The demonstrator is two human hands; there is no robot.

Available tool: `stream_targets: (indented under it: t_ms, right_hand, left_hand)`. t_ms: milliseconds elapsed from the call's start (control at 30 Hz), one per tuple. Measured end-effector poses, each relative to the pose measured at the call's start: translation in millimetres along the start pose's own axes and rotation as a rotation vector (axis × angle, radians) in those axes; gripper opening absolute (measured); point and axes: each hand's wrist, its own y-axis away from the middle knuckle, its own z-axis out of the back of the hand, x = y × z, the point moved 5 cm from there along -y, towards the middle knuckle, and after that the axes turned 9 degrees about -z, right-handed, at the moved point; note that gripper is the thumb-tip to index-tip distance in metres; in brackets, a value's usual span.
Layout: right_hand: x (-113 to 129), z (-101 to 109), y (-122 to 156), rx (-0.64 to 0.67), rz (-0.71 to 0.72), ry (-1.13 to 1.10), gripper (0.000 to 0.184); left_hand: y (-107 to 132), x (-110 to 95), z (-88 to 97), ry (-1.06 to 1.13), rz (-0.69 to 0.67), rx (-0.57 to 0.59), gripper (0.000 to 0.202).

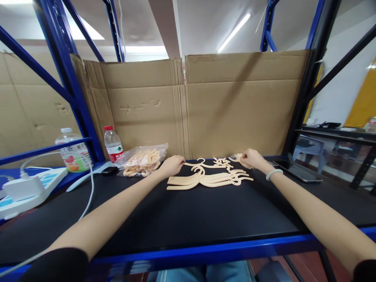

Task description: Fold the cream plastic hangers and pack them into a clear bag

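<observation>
My left hand point(173, 165) is closed in a pinch on the left end of a beige clothes hanger point(202, 165), whose hook points away from me. In front of it lies a row of several beige hangers point(202, 180), nested with their hooks together. Beyond their right arms is a small heap of beige clips or fittings point(221, 161). My right hand point(252, 159) reaches to the back right, fingers closed over more small beige pieces point(235, 157) by a clear plastic bag. What its fingertips grip is hidden.
A clear bag of beige parts point(143, 159) lies left, beside a red-capped bottle point(113, 145). Further left are a larger bottle point(73, 150), a power strip point(44, 192) and a white cable point(91, 188). A phone point(298, 171) lies right; cardboard point(243, 113) walls the back.
</observation>
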Motion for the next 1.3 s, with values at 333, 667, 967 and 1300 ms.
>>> stream_targets:
  t_ms: [333,667,967,1300]
  right_hand:
    - [-8,24,12,-0.102,-0.238,-0.577,0.02]
    - [33,25,25,0.197,-0.209,-1.317,0.025]
    - [48,21,55,0.35,-0.16,-1.486,0.026]
    - [72,5,82,0.503,-0.162,-1.348,0.034]
  left_hand:
    - [-49,13,-38.9,-0.032,-0.022,0.157,0.013]
    - [-54,9,1.7,-0.012,0.042,0.107,0.012]
    - [-14,-22,51.3,0.035,0.116,-0.156,0.015]
    - [61,-45,28.5,0.412,-0.005,-0.291,0.018]
